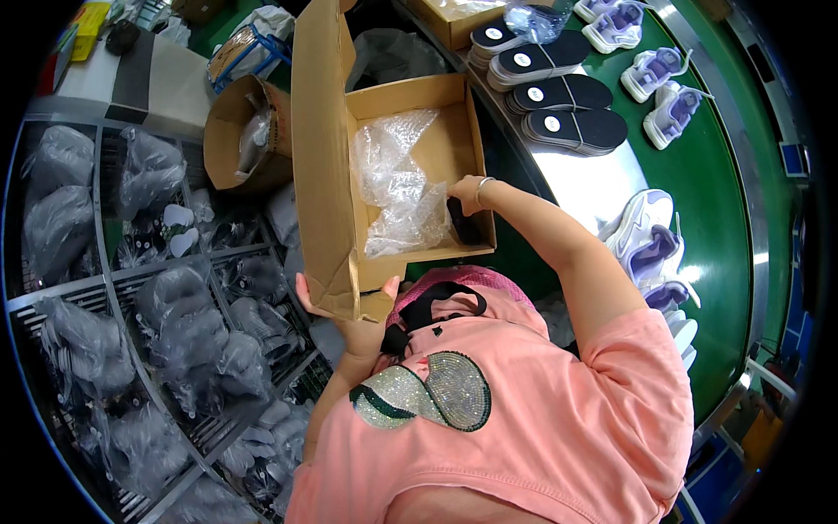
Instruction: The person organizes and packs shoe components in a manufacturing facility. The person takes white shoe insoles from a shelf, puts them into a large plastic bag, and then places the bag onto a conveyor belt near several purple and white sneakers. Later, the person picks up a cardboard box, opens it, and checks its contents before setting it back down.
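Your left hand (pixel 349 325) grips the near corner of the open cardboard box (pixel 436 100) from below, while your right hand (pixel 467 194) closes on a dark insole (pixel 463 224) inside it, beside crumpled bubble wrap (pixel 397 188)

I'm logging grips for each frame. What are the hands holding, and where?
Left hand grips the cardboard box by its near bottom corner. Right hand is inside it on a dark item.
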Demonstrator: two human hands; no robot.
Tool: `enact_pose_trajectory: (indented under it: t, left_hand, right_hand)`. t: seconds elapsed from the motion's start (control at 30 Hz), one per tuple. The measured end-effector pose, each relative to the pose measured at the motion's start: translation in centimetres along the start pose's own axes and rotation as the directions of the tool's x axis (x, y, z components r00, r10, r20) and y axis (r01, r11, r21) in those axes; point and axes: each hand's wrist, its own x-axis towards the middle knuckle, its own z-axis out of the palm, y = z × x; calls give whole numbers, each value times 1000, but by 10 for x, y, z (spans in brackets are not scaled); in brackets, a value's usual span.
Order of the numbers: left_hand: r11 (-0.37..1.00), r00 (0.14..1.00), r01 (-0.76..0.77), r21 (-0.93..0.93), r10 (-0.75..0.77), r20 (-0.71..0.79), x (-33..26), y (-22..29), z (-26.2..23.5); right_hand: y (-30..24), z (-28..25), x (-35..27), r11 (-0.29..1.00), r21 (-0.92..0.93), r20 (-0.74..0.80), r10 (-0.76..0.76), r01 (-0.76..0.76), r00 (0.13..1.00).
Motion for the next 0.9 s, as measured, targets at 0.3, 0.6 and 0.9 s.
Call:
enact_pose_trajectory:
  t: [0.3, 0.6, 0.9]
  left_hand:
    - [980, 988, 49, -195, -18, 156, -11, 5, 13]
    - [910, 912, -312, -274, 368, 182, -15, -22, 16]
    - [862, 959, 1, -507, 143, 244, 15, -65, -1]
  right_hand:
    - [-5, -42, -86, 879, 419, -706, 157, 228, 690]
    - [3, 21, -162, -535, 582, -616, 201, 612, 762]
    - [-68, -92, -205, -7, 495, -869, 6, 869, 495]
